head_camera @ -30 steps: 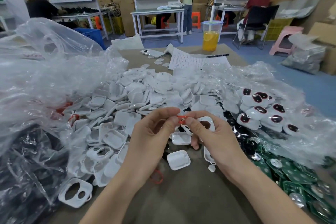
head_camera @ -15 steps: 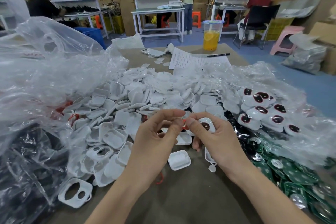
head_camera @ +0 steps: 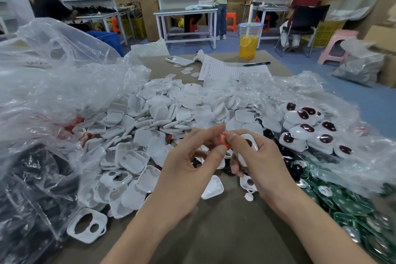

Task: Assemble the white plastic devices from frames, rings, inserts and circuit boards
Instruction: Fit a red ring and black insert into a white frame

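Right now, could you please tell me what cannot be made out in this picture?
Head view only.
- Red ring: mostly covered by fingertips of the left hand and right hand.
- White frame: lower part hidden behind the right hand's fingers.
- Printed sheet: text too small to read.
- Black parts: blurred by the plastic bag.

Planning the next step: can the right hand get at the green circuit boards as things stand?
Probably not freely: the right hand grips a white frame and touches the red ring. The green circuit boards lie beside it, seemingly uncovered.
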Available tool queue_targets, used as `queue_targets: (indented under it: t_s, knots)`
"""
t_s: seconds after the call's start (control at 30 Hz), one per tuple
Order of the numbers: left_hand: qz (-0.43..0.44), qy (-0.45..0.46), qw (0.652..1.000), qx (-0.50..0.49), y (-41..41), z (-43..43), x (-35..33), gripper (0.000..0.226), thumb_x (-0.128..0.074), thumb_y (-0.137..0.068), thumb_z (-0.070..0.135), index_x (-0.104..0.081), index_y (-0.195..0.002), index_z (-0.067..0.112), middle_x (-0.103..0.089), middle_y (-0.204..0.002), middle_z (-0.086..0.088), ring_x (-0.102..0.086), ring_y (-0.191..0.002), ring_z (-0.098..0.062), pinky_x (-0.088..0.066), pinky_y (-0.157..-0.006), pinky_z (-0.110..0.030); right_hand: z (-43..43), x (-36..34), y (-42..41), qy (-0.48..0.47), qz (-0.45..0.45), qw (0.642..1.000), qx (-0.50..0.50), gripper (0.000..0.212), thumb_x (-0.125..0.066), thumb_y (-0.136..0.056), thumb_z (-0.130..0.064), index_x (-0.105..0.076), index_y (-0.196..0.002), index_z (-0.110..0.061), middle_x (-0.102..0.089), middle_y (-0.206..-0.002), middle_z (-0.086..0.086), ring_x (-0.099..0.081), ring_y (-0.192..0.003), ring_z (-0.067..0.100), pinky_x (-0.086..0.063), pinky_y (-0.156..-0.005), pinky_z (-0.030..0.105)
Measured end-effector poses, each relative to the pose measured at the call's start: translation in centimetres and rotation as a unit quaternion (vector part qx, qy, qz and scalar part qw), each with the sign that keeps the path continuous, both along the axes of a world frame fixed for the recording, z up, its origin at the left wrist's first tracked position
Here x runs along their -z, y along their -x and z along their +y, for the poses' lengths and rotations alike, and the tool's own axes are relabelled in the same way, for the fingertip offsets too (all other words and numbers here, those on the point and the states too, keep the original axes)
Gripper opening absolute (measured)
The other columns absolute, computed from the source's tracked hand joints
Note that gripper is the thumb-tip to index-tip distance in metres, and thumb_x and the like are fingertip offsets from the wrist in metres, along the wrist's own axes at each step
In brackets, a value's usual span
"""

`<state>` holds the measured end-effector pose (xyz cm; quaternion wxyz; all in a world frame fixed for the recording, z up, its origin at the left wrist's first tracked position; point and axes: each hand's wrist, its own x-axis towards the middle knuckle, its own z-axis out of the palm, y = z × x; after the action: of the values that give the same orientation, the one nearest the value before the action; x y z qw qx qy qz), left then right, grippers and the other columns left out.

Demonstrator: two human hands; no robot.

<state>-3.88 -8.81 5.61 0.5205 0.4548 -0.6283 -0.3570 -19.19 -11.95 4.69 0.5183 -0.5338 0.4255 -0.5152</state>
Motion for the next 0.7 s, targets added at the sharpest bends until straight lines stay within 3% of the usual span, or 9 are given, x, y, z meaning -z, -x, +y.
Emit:
queue_targets:
  t_s: [0.17,0.23,0.3,0.37,0.43,0.5,0.57,0.63,0.7]
  knots:
    - [-0.017,0.025,0.999,-0.039,0.5,-0.5,0.9,0.023,-0.071,-0.092,0.035,-0.068,-0.108,0.052,-0.062,-0.109,0.022,-0.066,-0.094,-0.008,-0.049,-0.078,-0.015,-0.2,0.3,0.0,-0.01,0.003,1.0,-0.023,0.024,-0.064,-0.096,-0.035,-0.072,-0.079,-0.021,-0.054,-0.051,0.006,-0.047,-0.045,0.016,-0.038,-0.044,0.022]
    - [-0.019,0.031,0.998,-0.055,0.7,-0.4,1.0,0.018,-0.066,-0.09,0.042,-0.066,-0.105,0.051,-0.066,-0.111,0.021,-0.067,-0.093,-0.009,-0.05,-0.075,-0.017,-0.1,0.4,-0.1,-0.002,0.019,0.999,-0.035,0.027,-0.061,-0.094,-0.046,-0.073,-0.084,-0.024,-0.056,-0.054,0.003,-0.047,-0.046,0.015,-0.037,-0.043,0.021]
    - [-0.009,0.029,0.997,-0.074,0.8,-0.3,1.0,0.016,-0.063,-0.089,0.049,-0.065,-0.104,0.05,-0.071,-0.101,0.02,-0.068,-0.078,-0.001,-0.051,-0.061,-0.015,0.0,0.5,-0.1,-0.005,0.014,0.999,-0.038,0.039,-0.055,-0.093,-0.064,-0.071,-0.089,-0.029,-0.062,-0.062,-0.004,-0.049,-0.045,0.013,-0.037,-0.042,0.019]
    - [0.016,0.024,0.996,-0.08,0.6,-0.4,0.9,0.011,-0.066,-0.09,0.044,-0.066,-0.1,0.048,-0.073,-0.092,0.022,-0.065,-0.066,0.005,-0.05,-0.052,-0.013,-0.1,0.6,-0.1,-0.021,-0.023,0.999,-0.025,0.049,-0.042,-0.088,-0.077,-0.068,-0.09,-0.035,-0.068,-0.071,-0.003,-0.05,-0.044,0.013,-0.037,-0.041,0.019]
    - [0.03,0.033,0.996,-0.076,0.4,-0.7,0.9,0.02,-0.068,-0.094,0.03,-0.066,-0.099,0.05,-0.073,-0.094,0.022,-0.069,-0.083,0.005,-0.049,-0.067,-0.008,-0.3,0.6,-0.1,-0.052,-0.066,0.996,-0.012,0.056,-0.037,-0.08,-0.083,-0.068,-0.083,-0.035,-0.07,-0.073,0.005,-0.048,-0.041,0.015,-0.035,-0.038,0.021]
    - [0.016,0.044,0.997,-0.069,0.4,-0.8,1.0,0.035,-0.065,-0.097,0.024,-0.066,-0.098,0.059,-0.072,-0.097,0.023,-0.068,-0.094,0.004,-0.046,-0.074,-0.005,-0.7,0.7,-0.1,-0.101,-0.111,0.989,-0.007,0.054,-0.039,-0.087,-0.076,-0.07,-0.075,-0.033,-0.069,-0.073,0.01,-0.047,-0.041,0.017,-0.032,-0.04,0.02]
    - [-0.013,0.058,0.996,-0.068,0.4,-0.9,1.3,0.039,-0.063,-0.098,0.025,-0.064,-0.102,0.064,-0.069,-0.105,0.025,-0.067,-0.098,0.004,-0.045,-0.077,-0.005,-0.9,0.7,-0.2,-0.144,-0.162,0.976,-0.016,0.04,-0.044,-0.1,-0.049,-0.07,-0.08,-0.025,-0.067,-0.074,0.01,-0.048,-0.045,0.017,-0.032,-0.041,0.021]
    - [-0.035,0.07,0.995,-0.067,0.3,-1.2,1.7,0.036,-0.062,-0.1,0.028,-0.061,-0.11,0.062,-0.065,-0.112,0.027,-0.065,-0.103,0.004,-0.044,-0.081,-0.005,-1.0,0.7,-0.2,-0.154,-0.188,0.97,-0.026,0.025,-0.042,-0.096,-0.026,-0.064,-0.091,-0.015,-0.063,-0.075,0.01,-0.046,-0.049,0.018,-0.034,-0.043,0.022]
    - [-0.043,0.076,0.994,-0.071,0.3,-1.4,2.1,0.04,-0.062,-0.099,0.029,-0.058,-0.113,0.066,-0.065,-0.115,0.03,-0.063,-0.108,0.006,-0.044,-0.086,-0.005,-1.0,0.5,-0.3,-0.148,-0.209,0.966,-0.029,0.023,-0.041,-0.095,-0.018,-0.063,-0.096,-0.011,-0.059,-0.078,0.012,-0.047,-0.052,0.019,-0.039,-0.046,0.024]
